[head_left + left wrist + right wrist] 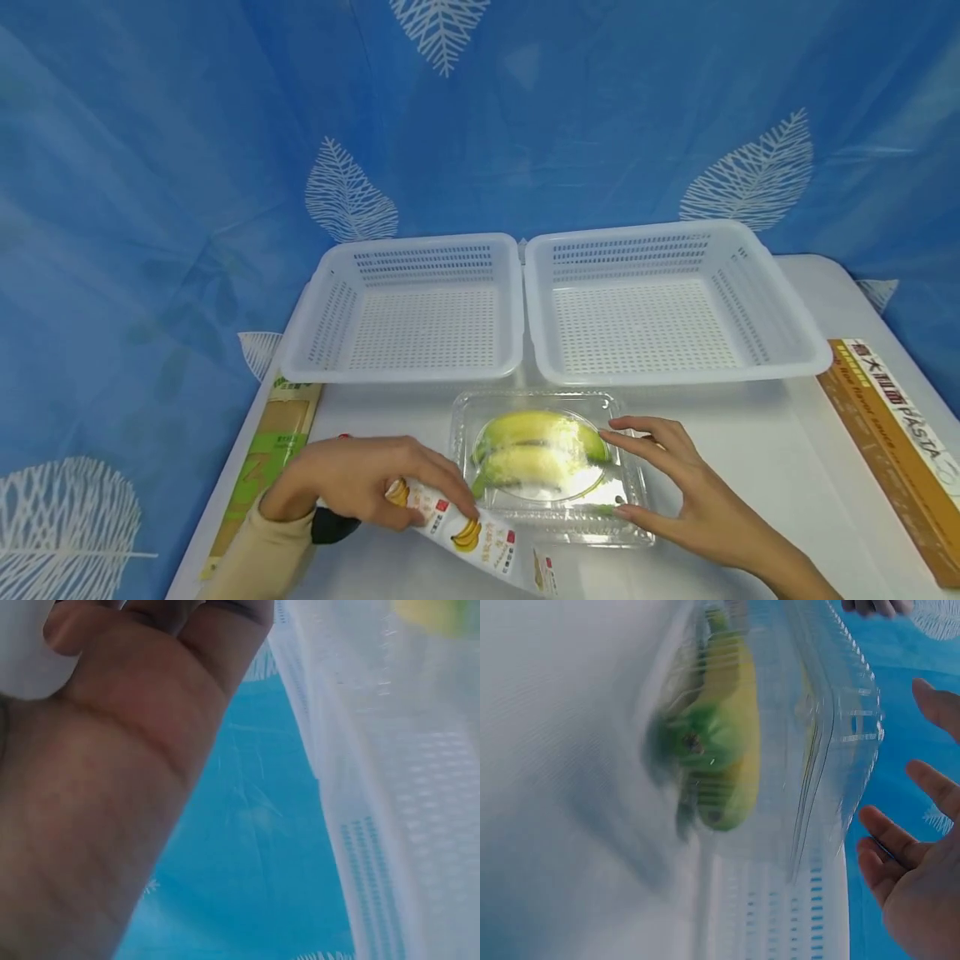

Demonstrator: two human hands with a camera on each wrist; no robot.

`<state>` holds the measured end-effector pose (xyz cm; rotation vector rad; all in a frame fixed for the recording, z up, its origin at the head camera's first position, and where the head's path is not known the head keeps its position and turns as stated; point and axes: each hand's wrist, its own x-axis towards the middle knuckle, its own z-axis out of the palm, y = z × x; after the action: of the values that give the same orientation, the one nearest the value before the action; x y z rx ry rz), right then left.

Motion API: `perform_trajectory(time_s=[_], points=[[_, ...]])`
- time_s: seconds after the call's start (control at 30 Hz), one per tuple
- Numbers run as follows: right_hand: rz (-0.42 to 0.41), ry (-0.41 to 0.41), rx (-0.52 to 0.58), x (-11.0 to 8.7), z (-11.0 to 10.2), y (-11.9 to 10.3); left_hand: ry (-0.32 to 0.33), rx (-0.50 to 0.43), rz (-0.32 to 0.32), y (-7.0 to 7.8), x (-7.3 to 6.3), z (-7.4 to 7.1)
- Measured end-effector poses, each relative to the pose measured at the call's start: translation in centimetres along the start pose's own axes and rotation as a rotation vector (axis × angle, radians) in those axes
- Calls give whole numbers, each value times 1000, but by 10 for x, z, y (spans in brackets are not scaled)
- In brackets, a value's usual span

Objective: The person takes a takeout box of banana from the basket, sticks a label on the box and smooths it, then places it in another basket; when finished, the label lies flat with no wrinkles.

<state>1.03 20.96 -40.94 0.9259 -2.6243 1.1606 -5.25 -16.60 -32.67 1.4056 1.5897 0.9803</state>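
Observation:
A clear plastic clamshell box (551,527) lies on the white table with its lid down. Yellow-green bananas (525,462) show through the lid and, in the right wrist view, through the box's side. At the box's near left corner, my left hand (367,475) pinches a strip of white banana-printed labels (487,542) that trails toward the table's front. On the other side, my right hand (690,496) has its fingers spread, with fingertips right at the box's right edge. The right wrist view shows that hand (922,877) beside the box, holding nothing.
Two white perforated baskets, left (420,333) and right (645,329), stand side by side behind the box. A green-and-clear packet (273,450) lies along the left edge. On the right lies a brown-and-white package marked PASTA (892,450). A blue leaf-patterned sheet (562,125) hangs behind.

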Motion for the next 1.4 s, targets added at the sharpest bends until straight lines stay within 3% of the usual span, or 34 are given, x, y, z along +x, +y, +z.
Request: perform_trajectory(time_s=[0.1,0.17,0.37,0.63,0.77,0.97,1.27,1.4], points=[[-83,-6,98,11,3,-4,-29,-38,-32,0,14,-23],[-115,-54,177,17,5,-7,-46,-80,-57,-1,23,-38],[-29,-264,347,32,11,-18,-69,-102,-118,-4,46,-73],[-13,-261,443,42,15,-19,-33,-54,-185,-10,58,-97],[14,-253,479,44,15,-18,48,-26,-236,-14,60,-105],[-20,-224,542,47,19,-15,209,43,-267,-21,58,-112],[-28,-82,633,54,20,-13,500,210,-290,-30,59,-115],[21,-28,646,59,18,-11,604,340,-326,-30,58,-109]])
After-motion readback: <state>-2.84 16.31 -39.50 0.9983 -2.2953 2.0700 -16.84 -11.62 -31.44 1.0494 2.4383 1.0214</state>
